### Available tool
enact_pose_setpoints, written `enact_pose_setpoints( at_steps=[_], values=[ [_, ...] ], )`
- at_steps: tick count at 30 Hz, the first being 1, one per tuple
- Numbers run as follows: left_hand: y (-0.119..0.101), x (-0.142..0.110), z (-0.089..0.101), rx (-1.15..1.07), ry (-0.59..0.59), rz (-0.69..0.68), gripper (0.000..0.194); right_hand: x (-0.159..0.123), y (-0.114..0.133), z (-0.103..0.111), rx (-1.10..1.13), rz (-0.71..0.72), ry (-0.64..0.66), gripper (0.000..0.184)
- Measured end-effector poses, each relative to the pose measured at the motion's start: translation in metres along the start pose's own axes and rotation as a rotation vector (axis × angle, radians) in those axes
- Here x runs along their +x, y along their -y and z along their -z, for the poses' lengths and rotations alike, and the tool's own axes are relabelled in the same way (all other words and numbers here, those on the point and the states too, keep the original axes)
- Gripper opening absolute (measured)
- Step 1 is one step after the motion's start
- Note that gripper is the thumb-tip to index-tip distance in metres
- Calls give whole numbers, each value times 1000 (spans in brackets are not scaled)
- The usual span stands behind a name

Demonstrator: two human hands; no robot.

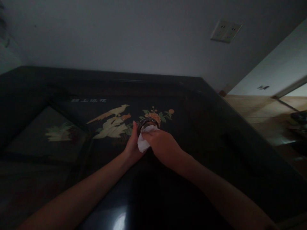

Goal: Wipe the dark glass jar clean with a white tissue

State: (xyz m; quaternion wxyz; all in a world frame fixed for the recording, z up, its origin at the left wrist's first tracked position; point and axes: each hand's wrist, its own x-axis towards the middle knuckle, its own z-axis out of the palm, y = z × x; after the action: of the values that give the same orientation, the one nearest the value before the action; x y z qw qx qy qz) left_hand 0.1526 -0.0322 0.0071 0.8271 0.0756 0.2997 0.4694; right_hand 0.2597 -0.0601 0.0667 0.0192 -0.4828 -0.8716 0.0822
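Observation:
My left hand [132, 146] is wrapped round a small dark round object [146, 121], a jar or cup with a shiny rim, held just over the dark table [216, 140]. A white tissue [144, 140] is pinched in my right hand [161, 145], and the hand presses it against the object's near side. Both hands meet at the middle of the table, over its inlaid picture of a bird and flowers [115, 123]. The object's lower part is hidden behind the fingers and the tissue.
The table is black and glossy, with a second inlaid panel [59, 132] at the left. A pale wall with a socket plate [225, 31] rises behind it. Wooden floor [261, 111] and dim objects [299, 127] lie to the right.

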Motion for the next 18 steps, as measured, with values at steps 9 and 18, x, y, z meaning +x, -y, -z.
enact_pose_setpoints(
  at_steps=[9, 18],
  values=[
    [0, 3, -1, -21, 0, 48, 62, -1, 3, -6, -273, 85, -21, 34],
    [-1, 0, 0, 4, 15, 6, 60, 5, 1, -9, 360, -107, -103, 34]
  ],
)
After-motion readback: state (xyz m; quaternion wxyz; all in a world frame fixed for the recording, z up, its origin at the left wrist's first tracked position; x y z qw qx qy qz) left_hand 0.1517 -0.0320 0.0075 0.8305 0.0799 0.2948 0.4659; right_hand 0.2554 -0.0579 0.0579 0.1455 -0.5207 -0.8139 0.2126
